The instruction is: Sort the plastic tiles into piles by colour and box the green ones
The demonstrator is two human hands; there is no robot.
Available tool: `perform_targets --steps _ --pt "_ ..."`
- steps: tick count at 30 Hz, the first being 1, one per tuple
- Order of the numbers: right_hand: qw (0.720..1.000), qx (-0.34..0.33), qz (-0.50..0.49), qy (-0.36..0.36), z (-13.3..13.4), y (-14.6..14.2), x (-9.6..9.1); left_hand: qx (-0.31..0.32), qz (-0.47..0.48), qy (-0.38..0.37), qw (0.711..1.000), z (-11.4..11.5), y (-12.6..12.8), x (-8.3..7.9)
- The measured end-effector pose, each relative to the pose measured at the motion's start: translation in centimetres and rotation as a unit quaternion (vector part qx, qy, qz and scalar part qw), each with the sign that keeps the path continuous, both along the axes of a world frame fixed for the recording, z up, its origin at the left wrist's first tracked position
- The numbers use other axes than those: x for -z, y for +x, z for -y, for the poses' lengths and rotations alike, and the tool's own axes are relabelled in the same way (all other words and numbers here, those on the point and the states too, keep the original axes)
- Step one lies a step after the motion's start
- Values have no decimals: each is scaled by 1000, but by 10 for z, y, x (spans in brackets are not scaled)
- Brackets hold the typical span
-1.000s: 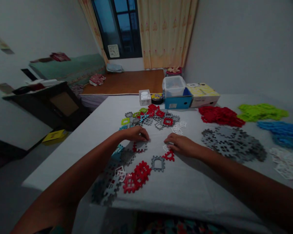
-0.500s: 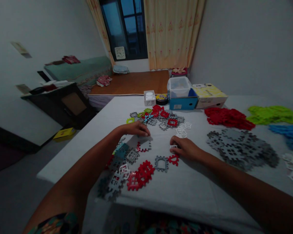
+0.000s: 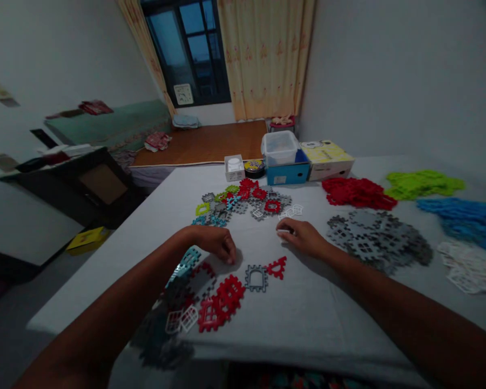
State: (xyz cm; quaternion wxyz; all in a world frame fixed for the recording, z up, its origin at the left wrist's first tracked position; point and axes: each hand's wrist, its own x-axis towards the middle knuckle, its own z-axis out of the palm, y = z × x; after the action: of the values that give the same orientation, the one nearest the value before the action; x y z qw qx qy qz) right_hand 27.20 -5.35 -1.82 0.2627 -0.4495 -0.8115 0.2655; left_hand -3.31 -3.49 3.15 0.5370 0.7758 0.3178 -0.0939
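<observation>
The left hand (image 3: 215, 242) rested knuckles-up on the white cloth (image 3: 308, 308), its fingers curled under so that any pinch could not be told. The right hand (image 3: 303, 237) lay loosely bent with a small pale piece (image 3: 283, 231) at its fingertips, whether gripped or merely touched was unclear. Just nearer than both hands lay a grey tile (image 3: 248, 279), flat with notched edges and an arched cut-out, beside a red triangular tile (image 3: 278, 268). The left forearm hid part of the dim heap of tiles (image 3: 216, 305).

A home bedroom: a bed (image 3: 113, 121), curtains (image 3: 263, 54) and a dark window (image 3: 190, 46).
</observation>
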Motion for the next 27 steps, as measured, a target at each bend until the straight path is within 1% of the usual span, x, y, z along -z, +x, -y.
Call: perform_targets --steps 2,3,5,7,9,12,15,17,20,21,23,25,27 --pt "998 47 -15 28 -9 11 -4 -25 45 86 995 -10 9 1" --pt "997 59 -12 38 -13 16 -6 -35 63 128 989 -15 16 3" --pt "997 59 18 51 -20 25 -9 -44 85 200 975 -25 34 8" --pt "996 47 60 53 -23 30 -11 -46 93 249 963 -31 58 16" --pt "993 44 96 49 -25 32 -12 -50 83 282 954 -32 83 25" --pt "987 72 135 46 -27 34 -13 -60 41 338 939 -27 116 36" --pt "980 95 165 50 -30 36 -15 -53 1 393 918 -22 130 38" --pt "978 95 178 49 -32 36 -16 -28 -16 394 918 -24 128 35" --pt "977 89 188 46 -36 34 -17 3 -36 341 939 -33 115 27" --pt "976 88 193 44 -37 32 -16 0 -41 321 946 -36 111 26" --pt "974 84 210 34 -41 29 -12 -30 -49 302 952 -43 106 25" --pt "973 71 220 16 -43 27 -6 -67 -57 316 945 -48 108 27" --pt "974 57 217 4 -43 27 -1 -85 -62 341 934 -48 114 33"
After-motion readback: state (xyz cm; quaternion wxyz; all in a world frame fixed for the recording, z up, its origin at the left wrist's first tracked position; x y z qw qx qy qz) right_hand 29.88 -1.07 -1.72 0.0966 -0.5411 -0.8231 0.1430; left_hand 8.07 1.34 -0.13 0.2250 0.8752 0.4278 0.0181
